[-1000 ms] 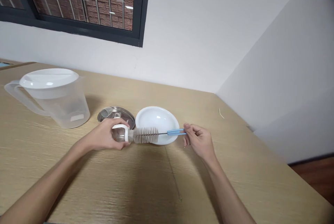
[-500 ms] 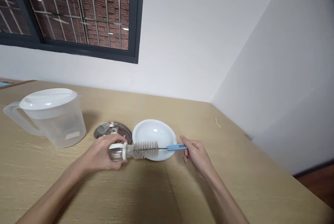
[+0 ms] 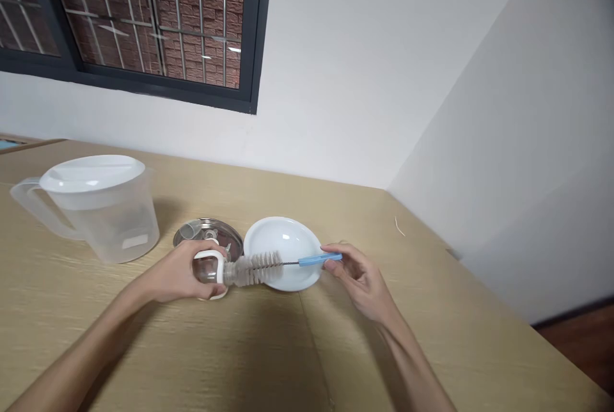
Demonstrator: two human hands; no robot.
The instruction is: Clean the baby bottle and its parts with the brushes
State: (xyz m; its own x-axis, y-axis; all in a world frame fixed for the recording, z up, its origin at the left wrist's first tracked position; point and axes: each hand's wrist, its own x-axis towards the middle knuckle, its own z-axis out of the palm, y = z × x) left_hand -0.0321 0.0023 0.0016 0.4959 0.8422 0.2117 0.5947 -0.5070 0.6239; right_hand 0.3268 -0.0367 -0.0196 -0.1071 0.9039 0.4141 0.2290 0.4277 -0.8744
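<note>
My left hand (image 3: 185, 273) is wrapped round a clear baby bottle (image 3: 206, 269) with a white handle frame, lying sideways with its mouth to the right. My right hand (image 3: 359, 281) pinches the blue handle of a bottle brush (image 3: 259, 267). The brush's pale bristles stand mostly outside the bottle, at its mouth; whether the tip is inside I cannot tell. Just behind the brush sits a white bowl (image 3: 283, 236) on the table. A round metal tray (image 3: 233, 236), partly hidden by my left hand, holds small clear and white parts.
A translucent lidded pitcher (image 3: 110, 213) stands at the left of the wooden table (image 3: 230, 361). A short white string-like piece (image 3: 400, 226) lies far right. Behind the table rises a white wall (image 3: 336, 79) with a barred window (image 3: 158, 15).
My right hand has shifted slightly left and regripped the brush handle, which now slants up to the right. My left hand has turned the bottle a little. The view has shifted slightly.
</note>
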